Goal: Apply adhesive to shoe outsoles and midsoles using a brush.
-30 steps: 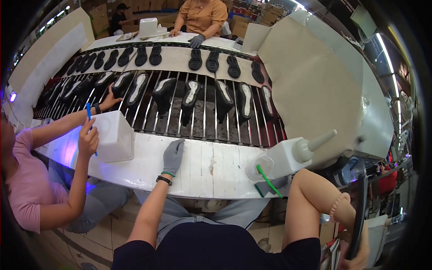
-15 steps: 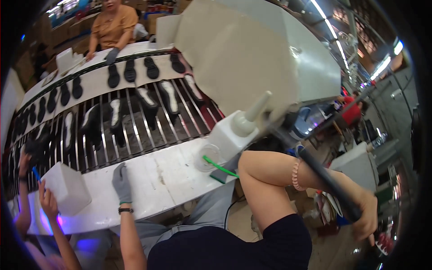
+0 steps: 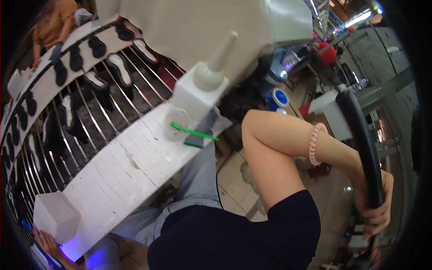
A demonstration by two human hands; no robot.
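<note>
- While the right hand (image 3: pixel 380 209) is raised at the right of the view, its fingers are curled around the lower end of a curved black bar (image 3: pixel 362 139).
- This bar stands tilted beside the forearm, well apart from the worktop (image 3: pixel 112 173); a pink coiled bracelet (image 3: pixel 317 144) circles the right wrist.
- The left hand is out of view, so I cannot tell how its fingers stand.
- On the white worktop, a white bottle (image 3: pixel 195 92) with a long nozzle stands just beside a clear cup (image 3: pixel 171 131).
- A green brush (image 3: pixel 200 133) leans out over the cup's rim, above a dark pad (image 3: pixel 194 141).
- Near the other end sits a white box-shaped container (image 3: pixel 56 216), with a co-worker's hand (image 3: pixel 47 243) and a blue stick (image 3: pixel 27 225) near it.
- Beyond the worktop, black shoe uppers (image 3: pixel 121 72) with white undersides lie across metal rods (image 3: pixel 141 90); black soles (image 3: pixel 96 47) line a pale strip behind them.
</note>
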